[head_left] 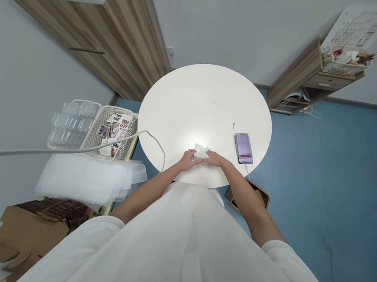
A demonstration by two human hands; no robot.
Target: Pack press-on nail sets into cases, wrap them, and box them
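Note:
Near the front edge of the round white table [206,99], a small folded white sheet [201,150], soft and slightly translucent, lies between my hands. My left hand [187,161] grips its left side, with the thumb along the near edge. From the other side my right hand [214,158] closes on it, fingers bent over the right edge and thumb close to the left thumb. Whether anything is wrapped inside cannot be seen. Right of my hands lies a phone [244,148] with a blurred purple screen and a cable plugged in.
Left of the table stand a white basket [95,131] with nail-tip cards, clear plastic boxes [73,123], a stack of white translucent sheets [84,177] and flattened cardboard boxes [32,233]. A grey cable [121,140] crosses to the table. An open carton [262,192] sits on the floor.

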